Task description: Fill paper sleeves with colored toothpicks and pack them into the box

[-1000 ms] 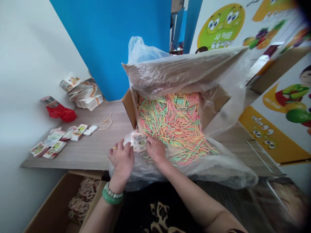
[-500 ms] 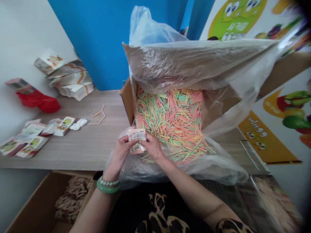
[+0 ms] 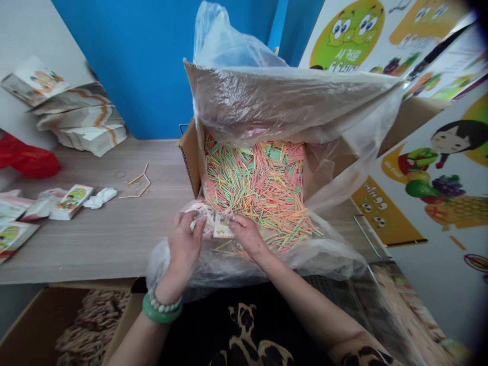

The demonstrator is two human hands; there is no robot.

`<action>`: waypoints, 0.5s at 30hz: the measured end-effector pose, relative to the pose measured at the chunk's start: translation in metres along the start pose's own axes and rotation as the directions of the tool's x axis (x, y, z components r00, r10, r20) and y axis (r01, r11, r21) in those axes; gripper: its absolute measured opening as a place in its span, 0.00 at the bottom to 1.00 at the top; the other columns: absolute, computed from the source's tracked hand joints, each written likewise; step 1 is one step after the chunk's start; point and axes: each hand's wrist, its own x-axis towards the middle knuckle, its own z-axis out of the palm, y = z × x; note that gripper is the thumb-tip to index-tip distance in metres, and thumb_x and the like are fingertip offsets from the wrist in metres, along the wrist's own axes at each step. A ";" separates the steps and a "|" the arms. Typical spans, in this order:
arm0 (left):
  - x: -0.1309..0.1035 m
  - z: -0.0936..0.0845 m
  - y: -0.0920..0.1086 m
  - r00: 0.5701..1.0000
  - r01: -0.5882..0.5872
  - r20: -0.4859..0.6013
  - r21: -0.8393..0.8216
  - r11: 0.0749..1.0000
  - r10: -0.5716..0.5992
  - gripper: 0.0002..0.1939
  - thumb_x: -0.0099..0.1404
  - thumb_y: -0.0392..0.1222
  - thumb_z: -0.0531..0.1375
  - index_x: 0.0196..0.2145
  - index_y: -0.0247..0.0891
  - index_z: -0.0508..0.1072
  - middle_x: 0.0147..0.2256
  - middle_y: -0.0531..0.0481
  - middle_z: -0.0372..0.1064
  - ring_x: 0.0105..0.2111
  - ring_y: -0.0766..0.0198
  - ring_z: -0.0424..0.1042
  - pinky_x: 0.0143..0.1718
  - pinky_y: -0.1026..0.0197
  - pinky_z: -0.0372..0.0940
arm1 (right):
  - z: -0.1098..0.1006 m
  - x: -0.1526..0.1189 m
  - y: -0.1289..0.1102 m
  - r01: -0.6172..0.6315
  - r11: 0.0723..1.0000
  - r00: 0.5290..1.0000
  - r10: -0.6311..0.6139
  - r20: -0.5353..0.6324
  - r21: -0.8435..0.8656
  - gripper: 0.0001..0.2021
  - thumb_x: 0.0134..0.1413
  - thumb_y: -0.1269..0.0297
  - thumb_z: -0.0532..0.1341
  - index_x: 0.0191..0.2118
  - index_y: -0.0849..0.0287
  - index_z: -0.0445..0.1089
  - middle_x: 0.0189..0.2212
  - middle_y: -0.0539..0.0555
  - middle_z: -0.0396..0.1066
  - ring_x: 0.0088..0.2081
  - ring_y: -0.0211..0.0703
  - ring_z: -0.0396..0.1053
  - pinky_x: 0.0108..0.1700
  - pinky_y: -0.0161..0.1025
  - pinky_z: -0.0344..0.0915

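Note:
My left hand (image 3: 186, 241) is closed on a crumpled, pale printed wrapper (image 3: 205, 219). Beside it, my right hand (image 3: 249, 238) pinches a small white printed packet (image 3: 222, 227) with a zigzag edge. The two pieces meet or overlap; whether they are joined I cannot tell. Both hands are over the near edge of a cardboard box (image 3: 189, 157) lined with clear plastic (image 3: 259, 101). Many thin pink, green, yellow and orange sticks (image 3: 259, 188) fill the box just beyond my fingers.
On the table (image 3: 114, 234) to the left lie small printed boxes (image 3: 71, 202), a white crumpled tissue (image 3: 100, 198) and a bent thin stick (image 3: 143, 185). Flattened cartons (image 3: 87, 124) are stacked behind, near a red bag (image 3: 30, 158). An open carton (image 3: 38, 320) stands below the table edge.
My hands have moved slightly apart. The packet, held flat between both hands before, now shows as a crumpled part at the left and a smaller flat part at the right. The view has shifted right.

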 end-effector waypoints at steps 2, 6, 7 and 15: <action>-0.004 0.006 0.004 0.968 0.163 0.240 -0.365 0.916 -0.076 0.17 0.57 0.53 0.65 0.38 0.37 0.78 0.35 0.45 0.74 0.34 0.56 0.72 0.37 0.56 0.66 | 0.004 -0.004 -0.002 0.008 0.992 0.995 -0.021 0.099 0.126 0.11 0.57 0.59 0.54 0.28 0.57 0.68 0.25 0.47 0.67 0.30 0.39 0.64 0.34 0.34 0.60; -0.007 0.012 0.005 0.894 0.431 0.403 -0.655 0.621 -0.196 0.16 0.44 0.45 0.72 0.31 0.36 0.78 0.29 0.48 0.76 0.30 0.58 0.73 0.36 0.56 0.68 | -0.013 0.002 -0.020 0.025 0.971 0.985 0.017 0.170 -0.240 0.13 0.61 0.61 0.54 0.30 0.56 0.73 0.27 0.49 0.72 0.32 0.42 0.69 0.35 0.35 0.61; -0.008 0.012 0.005 0.896 0.440 0.379 -0.685 0.580 -0.232 0.16 0.44 0.43 0.72 0.32 0.36 0.78 0.30 0.48 0.77 0.30 0.59 0.74 0.35 0.56 0.69 | -0.021 0.008 -0.024 0.009 0.913 0.994 0.035 0.101 -0.407 0.14 0.63 0.61 0.53 0.31 0.57 0.74 0.29 0.51 0.74 0.33 0.44 0.70 0.37 0.37 0.61; -0.012 0.024 0.015 0.915 0.399 0.349 -0.723 0.565 -0.200 0.15 0.47 0.40 0.70 0.35 0.36 0.79 0.33 0.49 0.79 0.30 0.62 0.74 0.36 0.61 0.68 | -0.017 0.083 -0.039 -0.129 0.482 0.990 0.017 -0.138 -0.867 0.23 0.63 0.54 0.58 0.49 0.72 0.73 0.46 0.73 0.74 0.50 0.62 0.71 0.51 0.51 0.64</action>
